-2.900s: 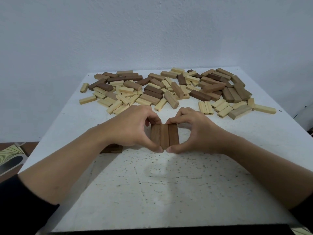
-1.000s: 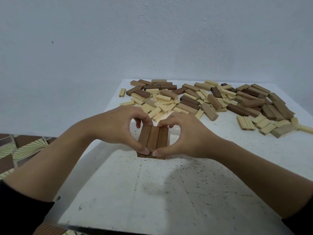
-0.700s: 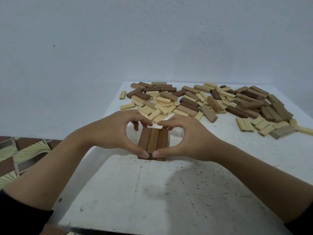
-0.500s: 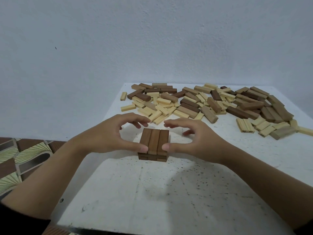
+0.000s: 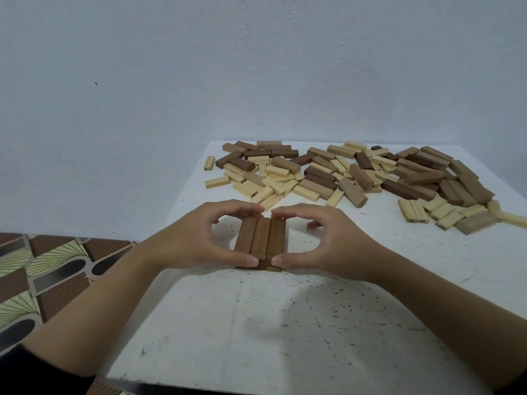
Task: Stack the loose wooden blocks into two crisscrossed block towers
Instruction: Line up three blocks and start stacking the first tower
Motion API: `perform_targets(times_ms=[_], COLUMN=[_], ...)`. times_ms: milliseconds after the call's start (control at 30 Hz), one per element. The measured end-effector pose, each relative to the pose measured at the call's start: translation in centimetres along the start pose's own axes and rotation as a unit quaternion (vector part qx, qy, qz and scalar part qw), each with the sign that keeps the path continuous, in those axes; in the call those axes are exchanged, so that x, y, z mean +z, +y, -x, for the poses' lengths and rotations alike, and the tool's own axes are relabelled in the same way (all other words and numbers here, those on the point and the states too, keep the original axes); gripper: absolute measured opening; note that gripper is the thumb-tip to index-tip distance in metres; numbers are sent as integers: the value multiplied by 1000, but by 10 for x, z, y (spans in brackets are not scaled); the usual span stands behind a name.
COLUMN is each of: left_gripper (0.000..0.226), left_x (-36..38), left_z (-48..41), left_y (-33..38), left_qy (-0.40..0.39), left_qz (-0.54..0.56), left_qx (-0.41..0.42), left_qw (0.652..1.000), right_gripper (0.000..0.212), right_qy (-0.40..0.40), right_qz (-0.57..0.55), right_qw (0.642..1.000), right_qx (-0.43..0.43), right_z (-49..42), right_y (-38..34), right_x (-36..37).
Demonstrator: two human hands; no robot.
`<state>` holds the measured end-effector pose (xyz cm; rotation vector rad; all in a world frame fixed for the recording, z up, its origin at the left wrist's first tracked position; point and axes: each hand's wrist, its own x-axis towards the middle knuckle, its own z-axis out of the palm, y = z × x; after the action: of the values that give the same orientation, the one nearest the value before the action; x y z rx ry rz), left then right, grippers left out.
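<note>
A low stack of dark brown blocks (image 5: 261, 238) stands near the table's left edge, three blocks side by side on top of a lower layer whose ends show at the front. My left hand (image 5: 194, 240) and my right hand (image 5: 330, 240) curve round it from either side. Both thumbs press the near end and both forefingers touch the far end. The loose blocks (image 5: 342, 172), light and dark, lie scattered across the back of the table.
The white speckled table (image 5: 285, 323) has its left edge close beside the stack, with patterned floor tiles (image 5: 42, 266) below. A pale wall stands right behind the table. A few light blocks (image 5: 413, 210) lie at the right.
My thumbs slid from the stack's sides to its near end, and my forefingers closed in on the far end. The stack has stayed where it was set down near the left edge.
</note>
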<state>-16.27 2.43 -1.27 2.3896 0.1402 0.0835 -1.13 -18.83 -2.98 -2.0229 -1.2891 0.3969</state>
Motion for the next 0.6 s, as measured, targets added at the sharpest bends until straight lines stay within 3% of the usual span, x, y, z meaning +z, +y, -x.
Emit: perform_targets(times_ms=[100, 233, 300, 433, 600], left_gripper=[63, 31, 14, 10, 7], left_x=[-1, -4, -5, -8, -2], left_z=[-2, -9, -18, -43, -84], left_y=[1, 9, 14, 21, 26], left_qy=[3, 78, 142, 204, 159], left_qz=[10, 50, 76, 104, 26], left_qx=[12, 25, 37, 32, 40], left_qw=[1000, 995, 986, 973, 986], right_gripper=[66, 18, 4, 4, 7], right_qy=[27, 128, 174, 226, 236], right_qz=[-21, -96, -119, -115, 10], right_qw=[999, 987, 978, 967, 972], right_qx=[3, 2, -12, -24, -7], right_z=[0, -3, -7, -21, -38], right_y=[-2, -7, -8, 0, 24], right_x=[-1, -9, -17, -32, -55])
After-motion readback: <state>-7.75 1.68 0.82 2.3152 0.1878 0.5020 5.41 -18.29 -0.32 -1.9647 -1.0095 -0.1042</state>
